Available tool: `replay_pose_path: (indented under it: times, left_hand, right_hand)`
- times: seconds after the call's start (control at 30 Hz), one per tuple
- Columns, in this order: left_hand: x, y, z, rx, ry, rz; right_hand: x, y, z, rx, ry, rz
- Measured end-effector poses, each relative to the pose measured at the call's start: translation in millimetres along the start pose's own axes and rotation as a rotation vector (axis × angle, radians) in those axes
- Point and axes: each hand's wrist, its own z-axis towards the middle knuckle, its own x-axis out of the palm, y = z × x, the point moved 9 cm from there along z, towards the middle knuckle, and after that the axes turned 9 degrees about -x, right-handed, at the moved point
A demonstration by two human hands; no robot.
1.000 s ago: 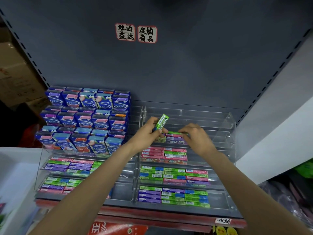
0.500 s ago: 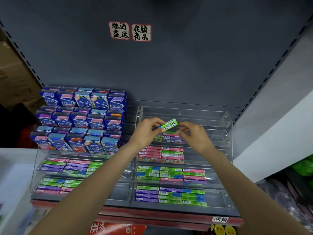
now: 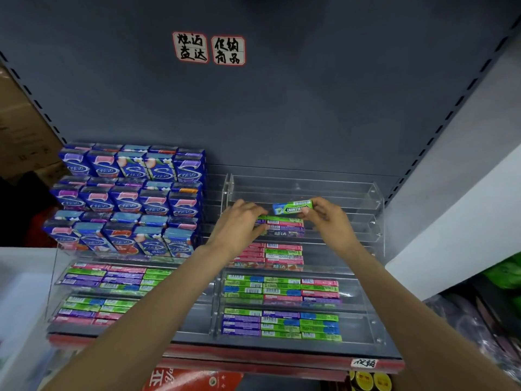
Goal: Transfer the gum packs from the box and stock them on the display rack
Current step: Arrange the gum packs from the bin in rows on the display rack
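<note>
At the far left, blue gum boxes (image 3: 129, 198) stand in stepped rows above a clear rack (image 3: 53, 280) whose lower tiers hold flat packs, faces up so labels read from the front. To its right stands the clear display rack (image 3: 375, 198), its lower tiers lined with green, purple and pink packs laid side by side, its top tier bare. The left hand (image 3: 239, 227) reaches into the second tier from the top, fingers (image 3: 258, 214) loosely curled and touching the short stack of packs (image 3: 284, 225) there, probably steadying it or squaring it up; whether they pinch a pack cannot be told. Further right, the right hand (image 3: 329, 221) holds a green gum pack (image 3: 293, 207) level just above that stack, thumb and fingertips clamped on its right end, so its long side lines up with the row below for laying down. The supply box is not in view.
</note>
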Motion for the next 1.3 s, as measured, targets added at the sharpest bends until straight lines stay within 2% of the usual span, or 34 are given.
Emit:
replay_pose_path:
  times: [0.1, 0.2, 0.3, 0.47, 0.6, 0.7, 0.87, 1.03, 1.3]
  left_hand:
    - [5.5, -4.9, -2.8, 0.086, 0.046, 0.055]
    - [9.2, -4.7, -3.9, 0.141, 0.066, 0.148]
    - [9.8, -3.3, -1.6, 0.164, 0.066, 0.173]
    - [10.2, -3.0, 0.2, 0.161, 0.085, 0.150]
    - [11.1, -4.2, -1.3, 0.152, 0.097, 0.156]
    - [10.6, -3.5, -1.3, 0.149, 0.097, 0.139]
    - [11.1, -0.9, -3.2, 0.127, 0.092, 0.084]
    - [7.2, -4.7, -4.7, 0.114, 0.067, 0.058]
    - [11.4, -11.4, -7.6, 0.109, 0.029, 0.207]
  right_hand:
    - [-1.4, -3.7, -0.4, 0.057, -0.034, 0.125]
    - [-1.4, -4.4, 0.6, 0.063, -0.023, 0.129]
    - [-12.0, -0.2, 2.8, 0.021, -0.082, 0.124]
    - [-26.0, 31.3, 6.8, -0.226, -0.113, -0.328]
    - [8.5, 49.5, 8.9, -0.380, 0.026, -0.587]
    - [32.2, 44.6, 10.9, -0.315, 0.156, -0.655]
    - [18.4, 27.5, -2.3, -0.210, 0.103, -0.670]
    - [20.1, 19.3, -9.3, -0.219, 0.159, -0.649]
    - [29.9, 23.0, -9.2, -0.191, 0.281, -0.696]
